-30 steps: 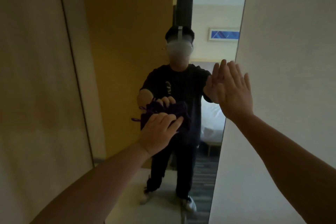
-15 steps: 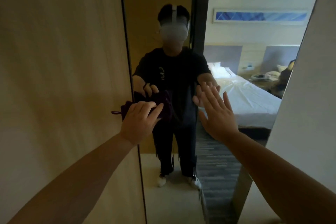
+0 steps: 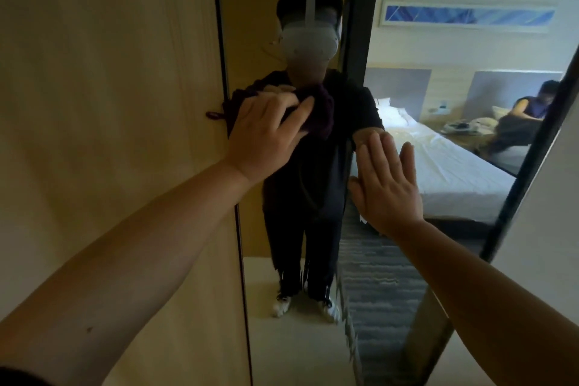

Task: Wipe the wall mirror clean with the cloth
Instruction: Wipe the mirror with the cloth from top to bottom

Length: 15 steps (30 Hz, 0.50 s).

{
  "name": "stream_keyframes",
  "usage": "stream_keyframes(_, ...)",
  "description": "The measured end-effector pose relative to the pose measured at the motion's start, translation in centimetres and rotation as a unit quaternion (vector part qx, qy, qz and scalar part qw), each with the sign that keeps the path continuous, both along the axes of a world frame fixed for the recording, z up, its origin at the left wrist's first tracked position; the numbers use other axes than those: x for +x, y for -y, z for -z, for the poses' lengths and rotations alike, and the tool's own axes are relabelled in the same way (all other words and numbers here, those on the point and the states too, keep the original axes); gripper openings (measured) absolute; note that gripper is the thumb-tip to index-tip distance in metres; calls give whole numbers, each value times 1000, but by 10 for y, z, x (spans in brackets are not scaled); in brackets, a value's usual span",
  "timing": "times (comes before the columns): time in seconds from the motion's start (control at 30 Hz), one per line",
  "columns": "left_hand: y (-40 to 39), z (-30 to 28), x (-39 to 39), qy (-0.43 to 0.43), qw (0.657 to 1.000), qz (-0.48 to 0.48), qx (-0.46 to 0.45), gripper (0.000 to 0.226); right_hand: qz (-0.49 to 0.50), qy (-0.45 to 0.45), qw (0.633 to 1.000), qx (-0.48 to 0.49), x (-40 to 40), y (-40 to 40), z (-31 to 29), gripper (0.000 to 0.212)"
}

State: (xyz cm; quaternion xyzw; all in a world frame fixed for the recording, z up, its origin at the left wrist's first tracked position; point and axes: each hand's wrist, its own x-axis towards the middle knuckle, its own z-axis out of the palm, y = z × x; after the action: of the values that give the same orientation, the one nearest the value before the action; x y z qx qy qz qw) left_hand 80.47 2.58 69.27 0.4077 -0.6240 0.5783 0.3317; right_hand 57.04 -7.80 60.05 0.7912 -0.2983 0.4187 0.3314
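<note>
Directly ahead stands the wall mirror (image 3: 391,260), a tall pane set between a wooden panel (image 3: 109,103) on my left and a pale wall (image 3: 557,244) on my right. Its glass gives back a bed (image 3: 438,172) with white sheets, a blue picture (image 3: 466,14) on the far wall, and a second person seated at the back.

Against that pane my left hand (image 3: 263,138) presses the cloth (image 3: 316,116), a dark purple bundle bunched under curled fingers near the mirror's left edge, at about chest height of my reflection. A short loop of it trails out onto the panel. My right hand (image 3: 388,185) lies flat and empty, fingers spread, on the glass lower down and to the right, seemingly as a brace, though I cannot be certain the palm fully touches.

I judge the cloth soft, light and limp; it will slump unless kept wadded, so the best hold is over the bundle's middle with the palm behind it. The glass is hard, slick and breakable, so it calls for firm, even pressure, never a shove.
</note>
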Motion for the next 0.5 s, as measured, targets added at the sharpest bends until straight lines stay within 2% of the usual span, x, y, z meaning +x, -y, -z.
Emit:
stream_keyframes(0.2,13,94,3,28,999,2,-33,43,-40,41,995,-81,4,17,9,67)
stream_keyframes(0.37,-2,228,9,49,997,-12,54,32,-61,59,992,-95,4,19,11,69)
stream_keyframes(0.5,-14,319,3,-10,992,-27,126,35,-61,65,992,-93,4,18,10,71)
